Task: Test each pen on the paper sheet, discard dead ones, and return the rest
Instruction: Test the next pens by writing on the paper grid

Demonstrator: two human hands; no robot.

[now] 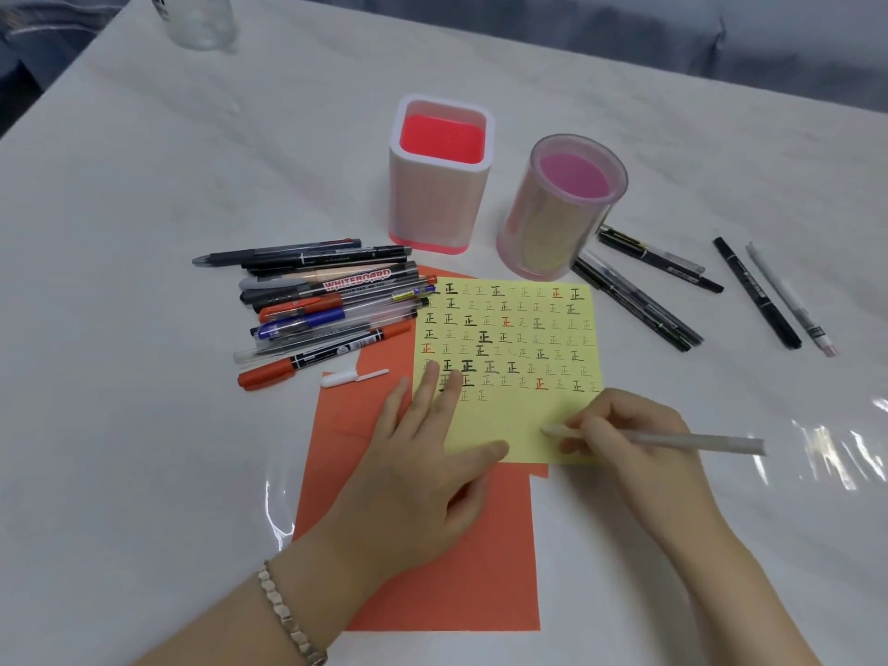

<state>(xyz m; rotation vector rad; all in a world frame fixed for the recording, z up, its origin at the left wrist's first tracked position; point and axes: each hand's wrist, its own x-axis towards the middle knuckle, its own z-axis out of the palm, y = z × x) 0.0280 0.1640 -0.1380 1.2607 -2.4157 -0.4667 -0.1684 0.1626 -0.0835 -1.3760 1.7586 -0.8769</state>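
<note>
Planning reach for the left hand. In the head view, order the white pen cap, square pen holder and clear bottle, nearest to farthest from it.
From the left hand:
1. white pen cap, just left of its fingers.
2. square pen holder, farther back, straight ahead.
3. clear bottle, far left corner.

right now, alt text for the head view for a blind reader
A right hand holds a white pen at a yellow sheet covered in test marks; the left hand presses the sheet flat. A pile of pens lies at left, loose pens at right, a square holder and a round holder behind.
</note>
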